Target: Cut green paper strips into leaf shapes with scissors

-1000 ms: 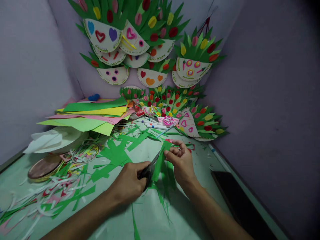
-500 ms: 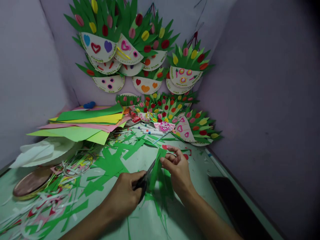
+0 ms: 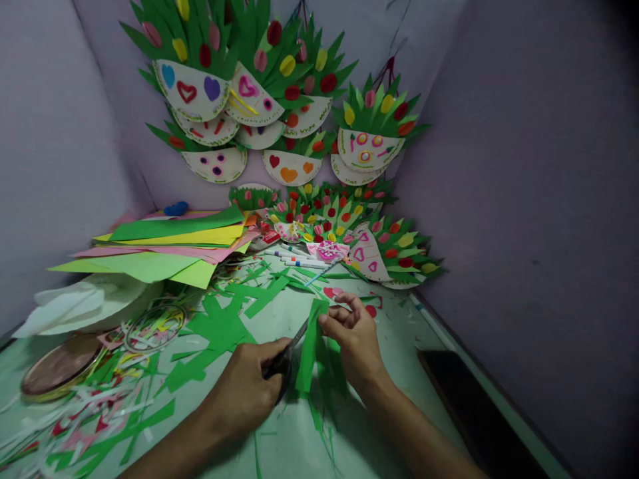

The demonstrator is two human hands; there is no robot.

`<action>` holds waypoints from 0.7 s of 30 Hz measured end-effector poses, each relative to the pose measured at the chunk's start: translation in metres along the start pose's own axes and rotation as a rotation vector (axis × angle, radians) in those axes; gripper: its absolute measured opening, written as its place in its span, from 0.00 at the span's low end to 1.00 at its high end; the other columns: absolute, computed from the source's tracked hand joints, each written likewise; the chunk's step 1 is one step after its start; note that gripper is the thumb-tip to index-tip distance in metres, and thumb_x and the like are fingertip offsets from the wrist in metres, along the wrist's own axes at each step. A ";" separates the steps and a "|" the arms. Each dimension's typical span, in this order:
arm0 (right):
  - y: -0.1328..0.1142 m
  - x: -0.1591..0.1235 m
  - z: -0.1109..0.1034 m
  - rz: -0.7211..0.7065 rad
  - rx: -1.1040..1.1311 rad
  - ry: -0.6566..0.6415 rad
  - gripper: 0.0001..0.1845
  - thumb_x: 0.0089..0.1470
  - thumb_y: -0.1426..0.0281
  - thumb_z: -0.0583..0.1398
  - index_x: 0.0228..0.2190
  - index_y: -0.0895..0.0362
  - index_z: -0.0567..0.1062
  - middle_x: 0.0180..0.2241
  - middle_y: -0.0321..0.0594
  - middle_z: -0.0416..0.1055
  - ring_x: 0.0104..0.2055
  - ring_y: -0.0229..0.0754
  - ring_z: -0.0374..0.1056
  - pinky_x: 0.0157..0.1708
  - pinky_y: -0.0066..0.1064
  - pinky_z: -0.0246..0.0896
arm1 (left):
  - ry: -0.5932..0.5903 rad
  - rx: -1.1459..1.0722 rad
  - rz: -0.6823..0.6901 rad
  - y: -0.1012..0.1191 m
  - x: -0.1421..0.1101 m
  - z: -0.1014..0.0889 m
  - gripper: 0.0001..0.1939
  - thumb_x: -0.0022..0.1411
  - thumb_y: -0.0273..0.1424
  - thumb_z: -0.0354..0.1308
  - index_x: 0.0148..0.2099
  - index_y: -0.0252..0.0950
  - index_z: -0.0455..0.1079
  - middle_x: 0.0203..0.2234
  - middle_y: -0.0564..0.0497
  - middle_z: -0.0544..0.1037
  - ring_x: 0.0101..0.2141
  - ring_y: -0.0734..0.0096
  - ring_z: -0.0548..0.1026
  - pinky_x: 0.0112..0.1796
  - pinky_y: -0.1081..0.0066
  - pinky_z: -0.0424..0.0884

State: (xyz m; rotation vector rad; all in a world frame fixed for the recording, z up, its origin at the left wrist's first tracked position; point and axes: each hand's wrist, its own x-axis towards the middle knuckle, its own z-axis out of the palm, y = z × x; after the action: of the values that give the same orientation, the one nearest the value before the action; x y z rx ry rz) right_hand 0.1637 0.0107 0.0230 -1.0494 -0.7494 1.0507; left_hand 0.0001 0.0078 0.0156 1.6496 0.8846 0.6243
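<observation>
My left hand (image 3: 252, 379) is closed around the dark handles of a pair of scissors (image 3: 283, 368). The blades point up and to the right, against the left edge of a green paper strip (image 3: 310, 352). Between thumb and fingers, my right hand (image 3: 353, 336) pinches the top of that strip, which hangs down over the table. Behind it, more green paper hangs in shadow below my right hand. Thin green slivers lie on the table beneath. Part of the scissor handles is hidden by my left hand.
Green paper scraps (image 3: 219, 326) and a heap of coloured trimmings (image 3: 100, 412) lie at left, near a round lid (image 3: 62, 366). Coloured sheets (image 3: 170, 233) are stacked behind. Markers (image 3: 304, 263) and paper-plate flower crafts (image 3: 369, 256) sit at the back. A dark phone-like slab (image 3: 474, 406) lies at right.
The green strip's lower end has swung slightly and now shows more of its flat face beside the scissors. Both hands keep nearly the same place; the view has shifted slightly.
</observation>
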 end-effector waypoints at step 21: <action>0.003 -0.003 0.003 0.028 -0.023 -0.010 0.21 0.32 0.72 0.65 0.29 0.55 0.60 0.17 0.24 0.65 0.19 0.30 0.58 0.21 0.23 0.51 | 0.011 -0.209 -0.065 0.005 0.000 0.006 0.16 0.51 0.20 0.50 0.41 0.33 0.73 0.23 0.54 0.70 0.27 0.74 0.68 0.28 0.78 0.64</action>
State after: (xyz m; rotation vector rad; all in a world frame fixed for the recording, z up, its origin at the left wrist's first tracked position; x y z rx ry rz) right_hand 0.1585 0.0091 0.0212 -1.0776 -0.7576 1.0744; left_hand 0.0059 0.0043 0.0192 1.4264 0.8477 0.6584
